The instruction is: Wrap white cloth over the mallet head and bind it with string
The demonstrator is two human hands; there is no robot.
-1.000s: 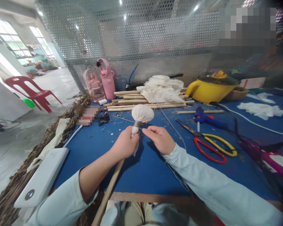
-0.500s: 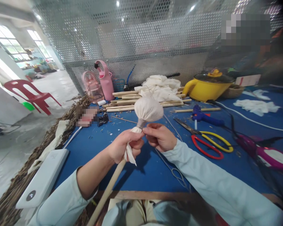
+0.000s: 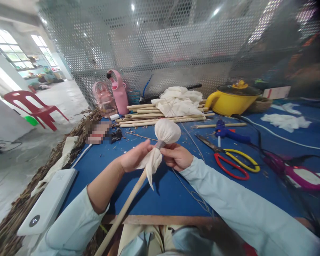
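A wooden stick (image 3: 130, 190) slants up from my lap and ends in a round white cloth bundle (image 3: 167, 131). Grey string (image 3: 160, 144) is wound round the neck of the bundle, and loose cloth tails (image 3: 152, 165) hang beneath it. My right hand (image 3: 178, 156) pinches the stick's wrapped neck between thumb and fingers. On the other side, my left hand (image 3: 135, 155) lies against the cloth tails with its fingers stretched out and loosened; some fingertips are hidden behind the cloth. More grey string (image 3: 194, 195) trails in loops over the blue table below my right hand.
Scissors (image 3: 229, 160) and a blue glue gun (image 3: 230, 134) lie at right, near a yellow pot (image 3: 233, 101). Behind the bundle are wooden sticks (image 3: 141, 121) and white cloth (image 3: 181, 99). A white power bank (image 3: 49, 201) and pink bottles (image 3: 120, 92) are at left.
My left hand has loosened its grip round the cloth below the neck and its fingers have straightened. The cloth tails now hang more freely, and the bundle has dropped slightly.
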